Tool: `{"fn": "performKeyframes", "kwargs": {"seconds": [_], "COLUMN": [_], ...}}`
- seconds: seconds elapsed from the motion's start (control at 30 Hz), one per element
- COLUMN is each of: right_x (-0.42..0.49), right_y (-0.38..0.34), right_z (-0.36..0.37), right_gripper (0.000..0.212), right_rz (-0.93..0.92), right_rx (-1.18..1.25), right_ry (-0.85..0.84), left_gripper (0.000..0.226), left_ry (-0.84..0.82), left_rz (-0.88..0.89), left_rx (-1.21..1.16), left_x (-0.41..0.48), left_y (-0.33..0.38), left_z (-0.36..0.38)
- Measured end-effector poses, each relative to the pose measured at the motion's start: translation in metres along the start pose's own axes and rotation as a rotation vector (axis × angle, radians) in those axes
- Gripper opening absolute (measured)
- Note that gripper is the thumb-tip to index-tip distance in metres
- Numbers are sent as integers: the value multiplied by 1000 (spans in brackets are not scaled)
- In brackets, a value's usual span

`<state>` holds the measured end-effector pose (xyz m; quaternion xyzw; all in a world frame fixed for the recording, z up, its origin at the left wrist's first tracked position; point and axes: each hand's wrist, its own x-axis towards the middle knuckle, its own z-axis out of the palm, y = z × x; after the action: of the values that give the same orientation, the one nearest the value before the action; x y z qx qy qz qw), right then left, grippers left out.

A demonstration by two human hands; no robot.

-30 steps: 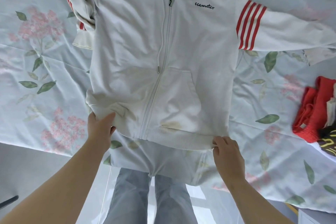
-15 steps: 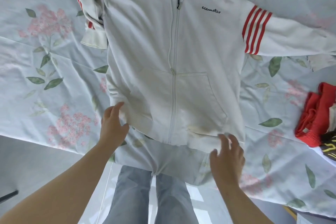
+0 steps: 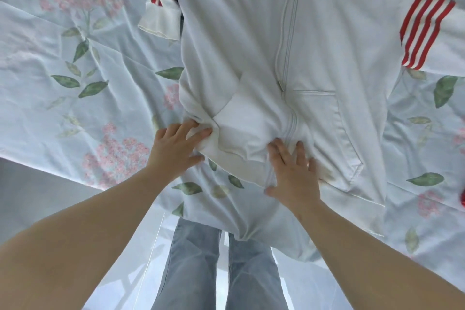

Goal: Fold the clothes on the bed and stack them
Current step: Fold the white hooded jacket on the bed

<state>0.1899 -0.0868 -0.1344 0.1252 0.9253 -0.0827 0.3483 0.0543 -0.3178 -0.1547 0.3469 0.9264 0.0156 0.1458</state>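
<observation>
A pale blue bed sheet (image 3: 75,113) is spread out flat and has lots of wrinkles. It has pink flowers (image 3: 115,156) and green leaves (image 3: 93,88) printed on it. Below its edge you see the person's legs in light blue jeans (image 3: 191,267), standing on a shiny pale floor (image 3: 141,274).

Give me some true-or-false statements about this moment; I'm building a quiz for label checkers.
The right hand lies flat on the jacket, fingers spread. True.
The zipper is undone to the hem. False: it is closed down the front.
The sleeve stripes are blue. False: they are red.
The left hand holds the jacket's bunched lower corner. True.
The jacket hangs on a hanger. False: it lies on the floral bedsheet.
</observation>
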Motion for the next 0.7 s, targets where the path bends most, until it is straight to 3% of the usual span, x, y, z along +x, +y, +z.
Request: {"fn": "performKeyframes", "kwargs": {"seconds": [0.07,0.17,0.2,0.3,0.33,0.43,0.5,0.57,0.7], "right_x": [2,5,7,9,8,6,9,12,8], "right_y": [-1,6,11,29,32,32,27,21,16], "right_z": [-5,-22,-32,-61,-66,-71,-70,-72,-86], "right_gripper": [79,44,36,13,9,7,10,5,9], "right_rz": [-19,55,98,136,127,154,194,233,241], "right_rx": [45,383,522,896,947,1015,1067,1086,1023], "right_ry": [70,234,211,68,56,55,104,165,330], "left_gripper": [61,22,11,13,10,12,16,17,12], "left_ry": [44,-27,-93,-300,-300,-210,-214,-192,-41], "left_rz": [75,99,61,-103,-204,-554,-645,-655,-541], "left_rx": [-24,-122,-202,-532,-716,-1454,-1789,-1928,-1887], "left_x": [3,15,21,34,35,32,31,31,32], "left_y": [-13,-27,-33,-41,-41,-32,-23,-13,-3], "left_z": [-2,-12,-17,-36,-45,-73,-83,-92,-118]}}
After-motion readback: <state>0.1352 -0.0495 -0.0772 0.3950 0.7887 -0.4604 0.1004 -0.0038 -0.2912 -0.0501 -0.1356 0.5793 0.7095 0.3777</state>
